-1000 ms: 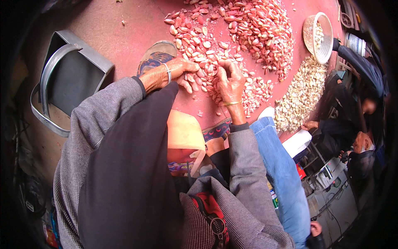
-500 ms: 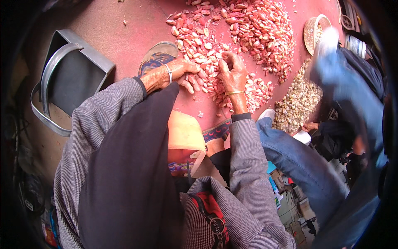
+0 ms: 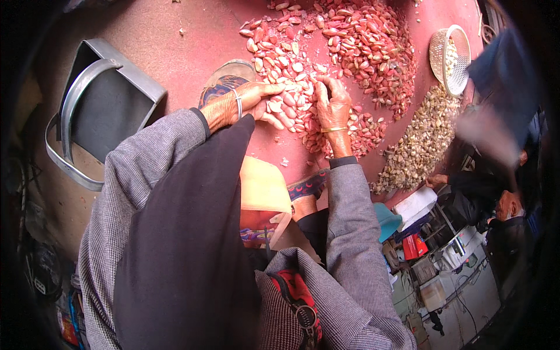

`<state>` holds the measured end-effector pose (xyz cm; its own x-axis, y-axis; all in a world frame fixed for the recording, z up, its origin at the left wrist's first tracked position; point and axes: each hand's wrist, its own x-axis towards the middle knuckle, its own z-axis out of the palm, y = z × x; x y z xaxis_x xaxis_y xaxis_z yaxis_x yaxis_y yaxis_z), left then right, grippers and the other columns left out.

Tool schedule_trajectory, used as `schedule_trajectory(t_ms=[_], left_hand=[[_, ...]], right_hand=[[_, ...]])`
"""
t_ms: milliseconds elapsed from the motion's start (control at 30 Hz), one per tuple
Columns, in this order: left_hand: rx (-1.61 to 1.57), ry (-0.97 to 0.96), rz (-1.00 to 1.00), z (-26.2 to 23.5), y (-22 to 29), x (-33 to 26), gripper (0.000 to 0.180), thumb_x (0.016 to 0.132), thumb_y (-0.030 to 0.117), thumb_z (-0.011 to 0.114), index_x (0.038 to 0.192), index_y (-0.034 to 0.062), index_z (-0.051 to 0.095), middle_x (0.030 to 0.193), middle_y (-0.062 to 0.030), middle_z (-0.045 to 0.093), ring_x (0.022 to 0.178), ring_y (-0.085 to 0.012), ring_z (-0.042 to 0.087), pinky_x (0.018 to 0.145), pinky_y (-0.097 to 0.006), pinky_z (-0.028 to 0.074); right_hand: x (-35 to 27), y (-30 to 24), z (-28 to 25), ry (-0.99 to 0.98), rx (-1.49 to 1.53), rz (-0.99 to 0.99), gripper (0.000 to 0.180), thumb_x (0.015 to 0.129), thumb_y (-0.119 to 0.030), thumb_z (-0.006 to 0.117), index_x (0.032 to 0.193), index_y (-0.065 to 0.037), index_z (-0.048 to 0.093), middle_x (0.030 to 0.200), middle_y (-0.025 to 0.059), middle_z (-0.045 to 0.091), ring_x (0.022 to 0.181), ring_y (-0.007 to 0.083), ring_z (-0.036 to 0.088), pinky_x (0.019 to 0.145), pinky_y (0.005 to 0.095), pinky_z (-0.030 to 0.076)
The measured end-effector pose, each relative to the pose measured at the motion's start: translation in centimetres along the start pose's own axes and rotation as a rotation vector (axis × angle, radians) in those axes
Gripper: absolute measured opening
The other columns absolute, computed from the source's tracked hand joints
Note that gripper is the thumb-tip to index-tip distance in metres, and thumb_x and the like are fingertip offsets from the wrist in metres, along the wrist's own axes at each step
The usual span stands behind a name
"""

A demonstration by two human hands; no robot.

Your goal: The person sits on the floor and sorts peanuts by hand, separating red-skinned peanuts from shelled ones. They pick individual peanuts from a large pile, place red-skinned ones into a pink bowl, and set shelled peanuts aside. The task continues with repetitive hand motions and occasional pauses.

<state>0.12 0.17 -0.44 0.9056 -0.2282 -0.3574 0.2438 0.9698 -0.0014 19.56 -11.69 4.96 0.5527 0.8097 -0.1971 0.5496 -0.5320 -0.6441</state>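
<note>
A wide heap of pinkish-red garlic cloves (image 3: 338,52) lies spread on a reddish mat (image 3: 175,52). My left hand (image 3: 256,102), with a metal bangle at the wrist, rests on the near edge of the heap, fingers stretched over the cloves. My right hand (image 3: 332,105), with a gold bangle, sits among the cloves with its fingers curled; whether it grips a clove I cannot tell. Grey sleeves and a dark shawl cover my arms.
A grey metal bin (image 3: 105,111) with a curved handle stands to the left. A pile of pale peeled pieces (image 3: 420,140) lies at the right, below a small woven basket (image 3: 452,58). Other people (image 3: 501,198) sit at the right edge; one blurred blue sleeve (image 3: 507,70) moves there.
Both hands stay at the heap's near edge, fingers shifting slightly. A person's blue-sleeved arm at the right swept across the pale pile and is now higher up, blurred.
</note>
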Motion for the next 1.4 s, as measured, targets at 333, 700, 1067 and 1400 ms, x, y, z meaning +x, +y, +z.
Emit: schedule_trajectory(t_ms=[333, 700, 1067, 1400], left_hand=[[0.077, 0.052, 0.058, 1.7, 2.0, -2.4, 0.029, 0.101, 0.014, 0.05, 0.121, -0.0059, 0.057, 0.118, -0.0231, 0.065, 0.1, -0.0315, 0.069, 0.087, -0.042, 0.06], [0.328, 0.444, 0.531, 12.6, 15.9, -4.1, 0.027, 0.098, 0.015, 0.055, 0.116, -0.0045, 0.058, 0.105, -0.0203, 0.068, 0.095, -0.0325, 0.07, 0.083, -0.039, 0.062], [0.724, 0.739, 0.854, 23.1, 28.0, -3.4, 0.086, 0.091, 0.04, 0.067, 0.153, 0.0037, 0.019, 0.157, -0.0171, 0.024, 0.139, -0.0392, 0.035, 0.104, -0.061, 0.043], [1.347, 0.703, 0.108, 23.5, 14.7, 0.1, 0.036, 0.094, 0.01, 0.057, 0.127, -0.0041, 0.056, 0.073, -0.0082, 0.06, 0.062, -0.0221, 0.062, 0.064, -0.033, 0.055]], right_hand=[[-5.2, -2.2, -13.2, -0.423, -0.289, -0.282, 0.012, 0.091, -0.011, 0.061, 0.1, -0.003, 0.058, 0.089, 0.0165, 0.058, 0.085, 0.0372, 0.059, 0.072, 0.0464, 0.047], [-12.7, -1.1, -24.2, -0.343, -0.363, -0.089, 0.018, 0.089, -0.012, 0.06, 0.105, -0.003, 0.063, 0.095, 0.0178, 0.063, 0.091, 0.0377, 0.062, 0.079, 0.0459, 0.05], [-15.6, 3.8, -11.3, -0.305, 0.079, -0.11, 0.02, 0.088, -0.017, 0.059, 0.103, -0.004, 0.065, 0.094, 0.0172, 0.066, 0.091, 0.0376, 0.063, 0.079, 0.0472, 0.051], [-11.5, 9.6, -9.3, 0.017, 0.223, -0.095, 0.018, 0.092, -0.016, 0.058, 0.105, -0.007, 0.066, 0.089, 0.0157, 0.064, 0.086, 0.0355, 0.065, 0.076, 0.0463, 0.052]])
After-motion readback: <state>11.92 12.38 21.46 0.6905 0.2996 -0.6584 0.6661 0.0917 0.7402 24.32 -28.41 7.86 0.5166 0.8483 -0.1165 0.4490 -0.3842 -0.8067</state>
